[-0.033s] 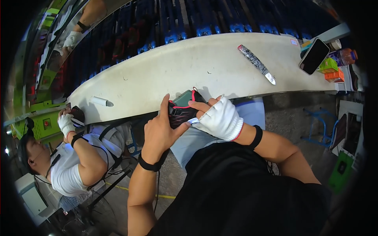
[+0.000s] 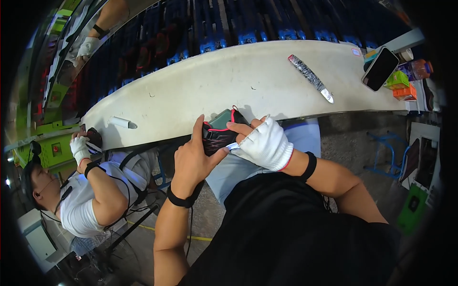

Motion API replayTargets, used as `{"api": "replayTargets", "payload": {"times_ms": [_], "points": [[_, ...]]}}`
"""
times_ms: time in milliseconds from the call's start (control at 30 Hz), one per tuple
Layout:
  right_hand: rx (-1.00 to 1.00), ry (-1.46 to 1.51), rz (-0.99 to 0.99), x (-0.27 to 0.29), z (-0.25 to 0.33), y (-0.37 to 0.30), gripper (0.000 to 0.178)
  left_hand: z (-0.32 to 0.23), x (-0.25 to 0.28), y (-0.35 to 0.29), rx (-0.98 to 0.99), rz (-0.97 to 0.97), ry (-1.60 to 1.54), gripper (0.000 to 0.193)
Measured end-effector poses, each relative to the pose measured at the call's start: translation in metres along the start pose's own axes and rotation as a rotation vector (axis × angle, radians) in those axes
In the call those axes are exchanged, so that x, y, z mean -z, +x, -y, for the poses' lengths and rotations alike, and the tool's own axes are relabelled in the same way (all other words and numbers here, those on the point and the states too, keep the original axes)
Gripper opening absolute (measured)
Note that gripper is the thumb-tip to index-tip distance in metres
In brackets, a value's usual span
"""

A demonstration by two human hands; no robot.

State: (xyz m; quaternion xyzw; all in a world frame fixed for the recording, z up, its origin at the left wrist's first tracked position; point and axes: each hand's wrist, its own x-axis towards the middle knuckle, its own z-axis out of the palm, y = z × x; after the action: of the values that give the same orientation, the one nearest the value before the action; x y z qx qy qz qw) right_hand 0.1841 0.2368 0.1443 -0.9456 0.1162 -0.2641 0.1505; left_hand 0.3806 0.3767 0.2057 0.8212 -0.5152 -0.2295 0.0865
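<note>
A black shoe upper (image 2: 219, 142) with pink-red edging sits over a green shoe last (image 2: 221, 120) at the near edge of the table. My bare left hand (image 2: 193, 155) grips its left side, thumb below and index finger stretched up along it. My right hand (image 2: 267, 145), in a white glove with bare fingertips, holds the right side, its fingers on the edging. A small pale, shiny piece (image 2: 233, 146) shows between my left thumb and the glove; I cannot make out what it is. The underside of the shoe is hidden.
On the pale table (image 2: 191, 81) lie a tape-wrapped knife (image 2: 312, 78) and a white-handled tool (image 2: 123, 123). A phone (image 2: 380, 68), small cartons (image 2: 400, 86) and a bottle (image 2: 420, 69) stand far right. A co-worker (image 2: 90, 195) at left handles a dark shoe. Blue-ended racks (image 2: 248, 35) line the far side.
The shoe and both hands have shifted very slightly to the left. My grip is the same.
</note>
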Motion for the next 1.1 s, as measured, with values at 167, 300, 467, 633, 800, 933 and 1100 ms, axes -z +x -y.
{"api": "replayTargets", "payload": {"times_ms": [167,300,467,633,800,933,1100], "points": [[-0.126,0.093,0.063,0.016,-0.012,0.001,0.04,-0.022,0.027,-0.007,0.105,0.069,0.01,0.116],[-0.36,0.056,0.144,0.053,-0.018,-0.008,0.057,-0.044,0.061,-0.025,-0.282,0.036,-0.116,0.101],[-0.006,0.448,-0.029,0.114,-0.003,0.011,0.089,-0.058,-0.006,0.01,-0.651,-0.458,-0.536,0.068],[-0.093,0.379,-0.143,0.102,-0.006,0.007,0.077,-0.066,-0.059,0.032,-0.715,-0.697,-0.59,0.059],[-0.153,0.417,-0.125,0.1,-0.011,0.007,0.074,-0.066,-0.058,0.031,-0.769,-0.636,-0.719,0.049],[-0.099,0.439,-0.066,0.098,-0.014,0.012,0.071,-0.06,-0.063,0.024,-0.81,-0.612,-0.719,0.046],[0.056,0.66,0.089,0.105,-0.025,0.029,0.062,-0.05,-0.054,0.032,-0.858,-0.568,-0.791,0.042]]}}
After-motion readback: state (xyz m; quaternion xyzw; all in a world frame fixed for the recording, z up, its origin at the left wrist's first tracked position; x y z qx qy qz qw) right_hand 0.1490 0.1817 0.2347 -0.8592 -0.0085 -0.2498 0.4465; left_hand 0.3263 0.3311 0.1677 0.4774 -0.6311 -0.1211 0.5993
